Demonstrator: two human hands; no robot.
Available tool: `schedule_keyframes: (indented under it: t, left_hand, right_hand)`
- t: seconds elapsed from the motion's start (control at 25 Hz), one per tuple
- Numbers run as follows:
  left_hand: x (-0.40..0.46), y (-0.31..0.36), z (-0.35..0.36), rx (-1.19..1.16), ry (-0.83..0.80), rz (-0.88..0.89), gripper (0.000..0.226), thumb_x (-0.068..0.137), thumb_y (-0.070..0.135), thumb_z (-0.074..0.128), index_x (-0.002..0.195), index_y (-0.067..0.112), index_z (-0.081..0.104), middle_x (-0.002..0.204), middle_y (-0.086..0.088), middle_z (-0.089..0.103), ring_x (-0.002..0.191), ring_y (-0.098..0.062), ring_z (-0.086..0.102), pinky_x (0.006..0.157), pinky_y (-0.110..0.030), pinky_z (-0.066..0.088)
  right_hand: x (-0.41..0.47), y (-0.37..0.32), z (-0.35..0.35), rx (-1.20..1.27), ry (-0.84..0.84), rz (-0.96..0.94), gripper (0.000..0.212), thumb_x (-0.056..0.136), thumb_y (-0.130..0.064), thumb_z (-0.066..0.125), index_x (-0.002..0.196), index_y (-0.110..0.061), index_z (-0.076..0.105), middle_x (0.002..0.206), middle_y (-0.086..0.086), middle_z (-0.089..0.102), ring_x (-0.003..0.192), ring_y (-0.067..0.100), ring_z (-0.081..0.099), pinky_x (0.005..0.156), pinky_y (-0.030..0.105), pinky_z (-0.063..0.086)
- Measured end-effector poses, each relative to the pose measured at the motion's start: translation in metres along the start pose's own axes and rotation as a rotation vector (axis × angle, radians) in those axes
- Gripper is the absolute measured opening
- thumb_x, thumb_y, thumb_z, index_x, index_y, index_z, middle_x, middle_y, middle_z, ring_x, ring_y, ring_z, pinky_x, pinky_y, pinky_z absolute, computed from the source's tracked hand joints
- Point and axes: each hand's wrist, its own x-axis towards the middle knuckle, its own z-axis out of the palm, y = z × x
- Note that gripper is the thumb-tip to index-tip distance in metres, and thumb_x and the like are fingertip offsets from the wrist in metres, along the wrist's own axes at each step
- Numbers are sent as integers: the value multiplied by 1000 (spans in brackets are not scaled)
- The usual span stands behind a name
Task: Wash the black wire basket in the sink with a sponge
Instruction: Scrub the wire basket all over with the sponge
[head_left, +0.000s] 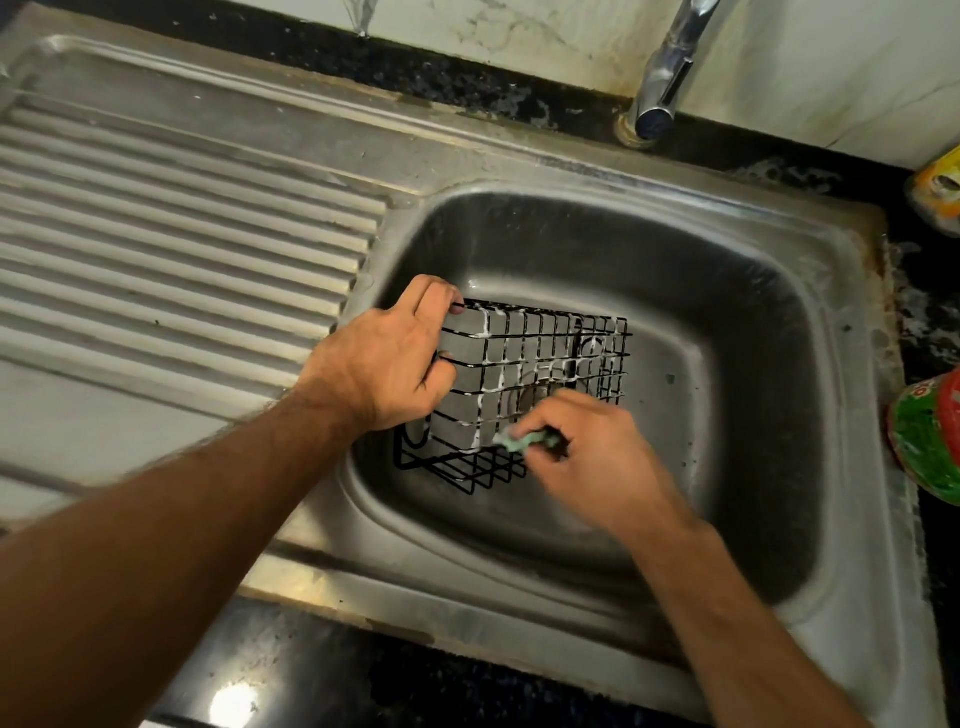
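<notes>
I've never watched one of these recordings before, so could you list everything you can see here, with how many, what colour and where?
Wire basket: one, black, streaked with white suds, held over the sink bowl.
Sponge: one, pale green, at the basket's near side.
Sink: one, steel, bowl at centre right.
Draining board: one, ribbed steel, left of the bowl.
Tap: one, chrome, behind the bowl; no water seen running.
Packet: one, yellow-orange, on the counter at the far right edge.
Container: one, green and red, at the right edge.
Left hand: grips the basket's left end.
Right hand: pinches the sponge, blurred.
</notes>
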Motion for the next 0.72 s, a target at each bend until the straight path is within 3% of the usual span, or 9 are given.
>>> schedule_keyframes:
  t: [0.16, 0.24, 0.36, 0.48, 0.6, 0.72]
  left_hand:
    - [0, -1, 0, -9, -8, 9, 62, 84, 42, 33, 139, 12, 36, 136, -5, 41, 88, -28, 66, 78, -48, 58]
    - [0, -1, 0, -20, -8, 6, 63, 84, 42, 31, 139, 12, 36, 137, -5, 41, 89, -29, 66, 79, -49, 58]
    - [0, -1, 0, -19, -6, 1, 65, 83, 45, 29, 140, 13, 35, 137, -5, 40, 92, -29, 66, 81, -50, 57]
    - [0, 0, 0, -23, 0, -4, 64, 82, 44, 29, 138, 13, 36, 137, -4, 40, 89, -31, 66, 79, -51, 57]
    - [0, 1, -1, -28, 6, 1, 64, 83, 44, 30, 138, 12, 37, 136, -5, 42, 89, -32, 66, 79, -52, 57]
    - [0, 1, -1, -21, 11, 0, 63, 83, 44, 30, 137, 12, 37, 136, -5, 42, 88, -33, 65, 77, -52, 57]
  right_hand:
    - [0, 29, -15, -66, 27, 198, 13, 86, -21, 75, 95, -29, 69, 99, -11, 65, 84, -1, 62, 81, 28, 59]
    - [4, 15, -7, -1, 82, 69, 12, 85, -22, 74, 95, -28, 70, 96, -9, 66, 82, 3, 64, 76, 30, 60]
    - [0, -7, 8, -9, 19, -125, 12, 86, -24, 67, 98, -25, 70, 96, -9, 66, 77, 5, 63, 67, 21, 58]
    - [5, 19, -3, -20, 16, 21, 11, 87, -25, 68, 97, -28, 67, 99, -9, 65, 78, 3, 63, 67, 23, 58]
    - [11, 43, -18, -55, -44, 163, 22, 88, -22, 73, 92, -37, 58, 99, -10, 65, 76, -4, 61, 63, 11, 48]
    - [13, 52, -22, -85, -42, 232, 19, 89, -20, 73, 86, -34, 59, 98, -11, 65, 79, -2, 62, 64, 12, 49]
